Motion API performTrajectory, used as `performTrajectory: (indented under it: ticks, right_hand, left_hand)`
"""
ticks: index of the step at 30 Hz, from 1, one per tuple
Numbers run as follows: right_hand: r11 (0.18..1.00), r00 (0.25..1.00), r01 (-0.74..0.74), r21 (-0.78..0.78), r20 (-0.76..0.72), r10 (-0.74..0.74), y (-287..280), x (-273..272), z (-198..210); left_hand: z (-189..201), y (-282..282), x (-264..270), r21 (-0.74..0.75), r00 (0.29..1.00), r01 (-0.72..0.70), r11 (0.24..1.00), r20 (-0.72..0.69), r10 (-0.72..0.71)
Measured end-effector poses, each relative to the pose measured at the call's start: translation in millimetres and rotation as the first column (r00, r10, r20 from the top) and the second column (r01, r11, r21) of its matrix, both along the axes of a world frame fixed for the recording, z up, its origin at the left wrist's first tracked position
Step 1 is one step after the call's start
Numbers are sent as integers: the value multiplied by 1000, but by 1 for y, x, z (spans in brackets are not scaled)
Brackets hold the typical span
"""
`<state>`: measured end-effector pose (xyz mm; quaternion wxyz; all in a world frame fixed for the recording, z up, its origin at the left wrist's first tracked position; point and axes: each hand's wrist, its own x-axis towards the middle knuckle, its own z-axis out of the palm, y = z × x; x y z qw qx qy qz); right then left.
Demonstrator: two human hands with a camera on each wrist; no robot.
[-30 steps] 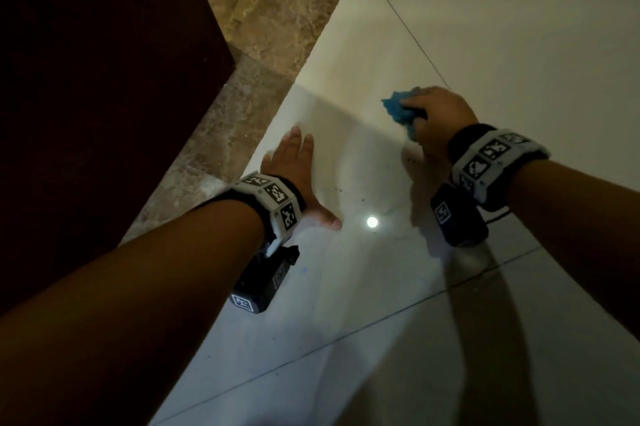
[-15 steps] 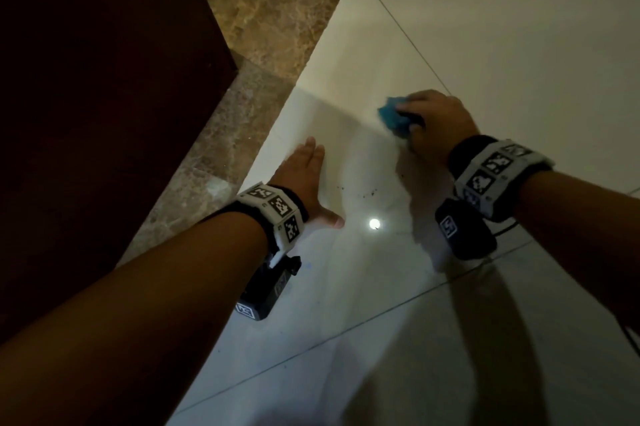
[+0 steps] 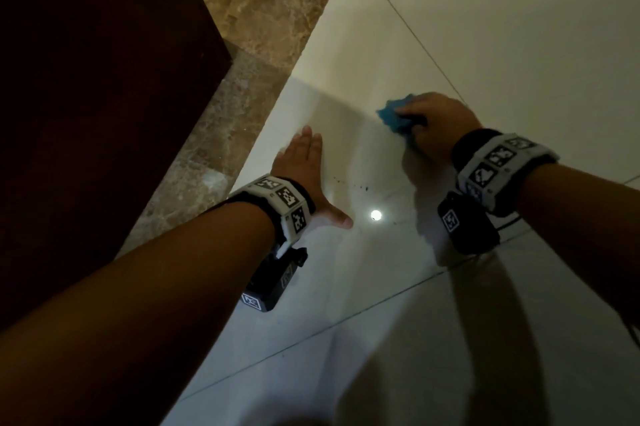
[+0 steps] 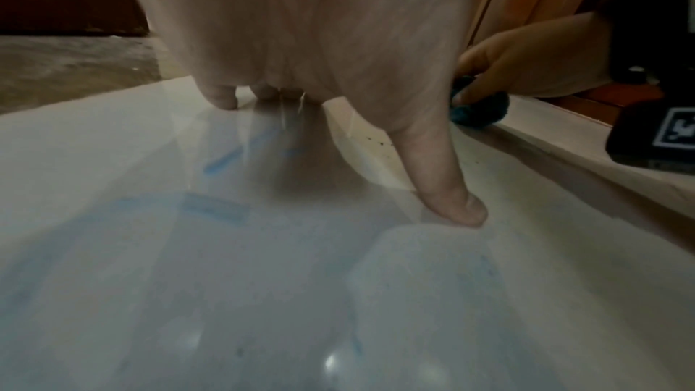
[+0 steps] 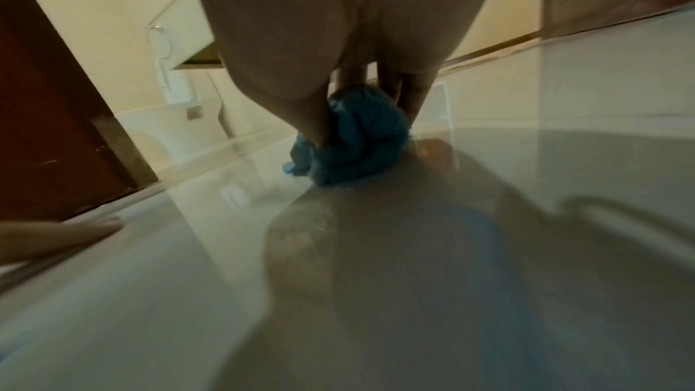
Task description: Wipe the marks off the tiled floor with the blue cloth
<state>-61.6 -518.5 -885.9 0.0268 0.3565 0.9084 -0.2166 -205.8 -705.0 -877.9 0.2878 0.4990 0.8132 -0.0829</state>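
Head view: right hand [image 3: 440,127] curled round bunched cloth [image 3: 394,115], pressing it on floor [image 3: 519,44]. Left hand [image 3: 304,172] flat on floor, fingers straight, holding nothing. Dark specks [image 3: 362,187] between hands.

Left wrist view: thumb [image 4: 447,183] planted on tile; faint blue marks [image 4: 225,156] beneath palm.

Right wrist view: thumb and fingers [image 5: 413,94] clamp cloth against tile.
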Motion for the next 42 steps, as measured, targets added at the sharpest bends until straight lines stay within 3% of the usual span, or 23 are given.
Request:
performTrajectory:
  ticks: [4, 7, 9, 13, 15, 18, 21, 23, 26, 28, 30, 33, 35, 40, 42]
  right_hand:
    - [998, 997, 51, 27, -59, -50, -30, 10, 1]
    - [990, 984, -143, 9, -110, 143, -67, 7, 1]
    - [982, 976, -191, 0, -111, 190, -53, 7, 0]
    - [995, 994, 90, 47, -64, -87, -11, 25, -4]
    - [992, 992, 116, 53, -52, -113, -25, 23, -4]
    - [999, 993, -12, -36, -121, 8, -63, 10, -5]
    - [984, 975, -177, -9, -140, 175, -72, 5, -2]
    - [992, 986, -123, -5, -111, 122, -50, 7, 1]
    - [997, 998, 70, 27, -6, -70, -10, 14, 0]
    - [995, 995, 95, 29, 37, -97, -8, 11, 0]
    - [1000, 999, 30, 6, 32, -30, -31, 2, 0]
    - [980, 980, -198, -30, -18, 197, -69, -9, 2]
    - [965, 966, -256, -60, -39, 254, -66, -12, 1]
    - [999, 999, 41, 7, -29, -41, -7, -4, -8]
    - [997, 997, 73, 7, -12, -73, -14, -5, -5]
  left_hand:
    - [0, 0, -1, 5, 1000, -4, 1000, 0, 4]
    - [-1, 1, 0, -2, 1000, 0, 1000, -14, 0]
    - [-1, 1, 0, -2, 1000, -3, 1000, -14, 3]
    - [1, -1, 2, -1, 1000, -9, 1000, -8, 9]
    - [1, 0, 1, -3, 1000, -7, 1000, -11, 7]
    - [1, 1, 1, -17, 1000, -8, 1000, -16, 8]
    - [1, 2, 1, -29, 1000, 6, 1000, -26, -7]
    - [0, 0, -1, -38, 1000, 17, 999, -16, -18]
    - [0, -3, -3, -35, 1000, 23, 999, 0, -23]
    - [1, -5, -3, -27, 1000, 26, 999, 2, -26]
    - [1, -4, -3, -27, 1000, 28, 999, 2, -28]
    - [0, -1, -5, -34, 999, 33, 999, -8, -33]
    - [-1, -1, -5, -36, 999, 40, 999, -16, -41]
    - [0, -4, -3, -28, 999, 39, 999, -18, -40]
    - [0, -4, -3, -21, 999, 42, 999, -22, -42]
